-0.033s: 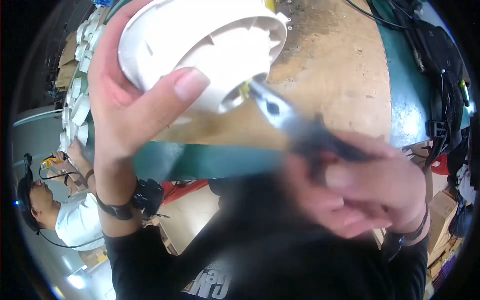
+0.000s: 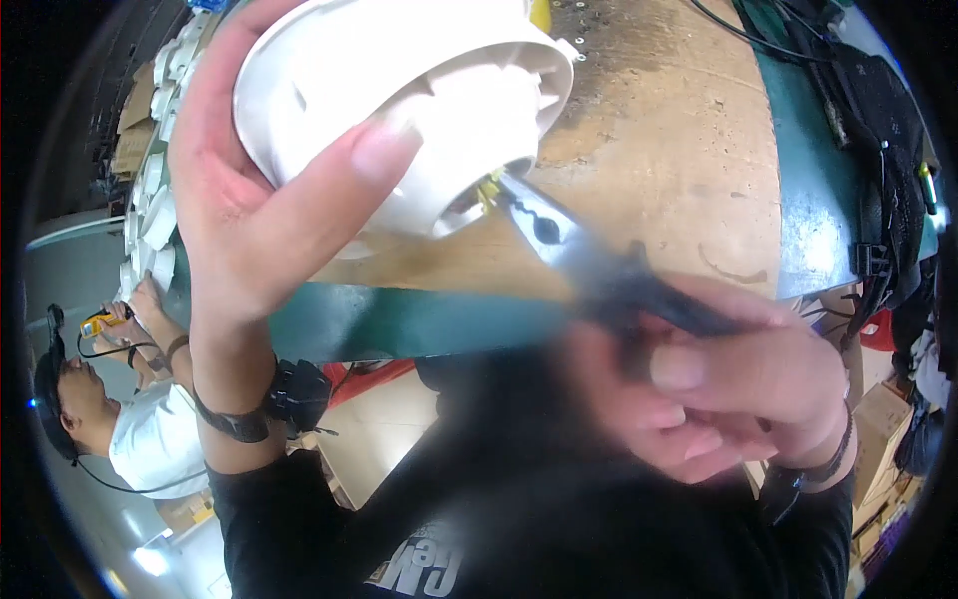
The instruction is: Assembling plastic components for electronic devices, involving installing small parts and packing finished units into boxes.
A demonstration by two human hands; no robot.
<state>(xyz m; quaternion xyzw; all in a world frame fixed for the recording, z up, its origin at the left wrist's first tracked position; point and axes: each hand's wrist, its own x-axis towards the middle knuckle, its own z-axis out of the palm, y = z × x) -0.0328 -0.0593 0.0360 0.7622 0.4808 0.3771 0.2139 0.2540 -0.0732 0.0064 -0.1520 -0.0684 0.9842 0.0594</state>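
A white plastic round housing (image 2: 469,110), tilted with its narrow end toward me, is gripped by my left hand (image 2: 269,200), thumb across its side. My right hand (image 2: 728,379) is closed around the dark handles of a pair of long-nose pliers (image 2: 549,230). The jaw tips are at the rim of the housing's small round opening, touching or close beside a small yellow-green piece (image 2: 487,190) there. I cannot tell whether the jaws grip that piece. The pliers' handles and nearby fingers are partly blurred.
Beneath the work lies a brown board (image 2: 679,180) on a green table (image 2: 399,319). Small metal parts (image 2: 580,42) lie at its far side. White housings (image 2: 158,215) line the left, where a co-worker (image 2: 150,439) holds a yellow device. A black bag (image 2: 878,130) lies at the right.
The housing has tilted slightly and its small opening has shifted a little down and left. The plier tips have moved slightly with it; both hands keep their hold.
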